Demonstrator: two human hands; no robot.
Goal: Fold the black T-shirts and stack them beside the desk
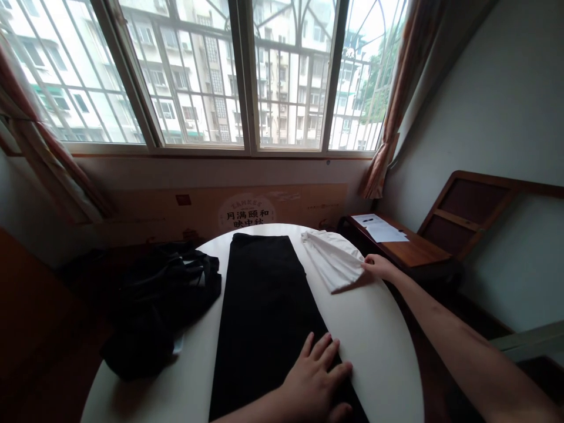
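A long black folded garment (264, 305) lies down the middle of a round white table (379, 335). My left hand (315, 382) rests flat on its near end, fingers spread apart. My right hand (378, 267) reaches to the table's right edge and touches the near corner of a folded white garment (332, 258); its fingers look curled at the cloth's edge. A heap of dark clothes (163, 299) sits on the table's left side.
A wooden side table (409, 249) with papers (381, 230) stands at the right, beside a wooden frame (480, 211) leaning on the wall. A cardboard panel (247, 211) stands under the barred window (247, 76). Curtains hang at both sides.
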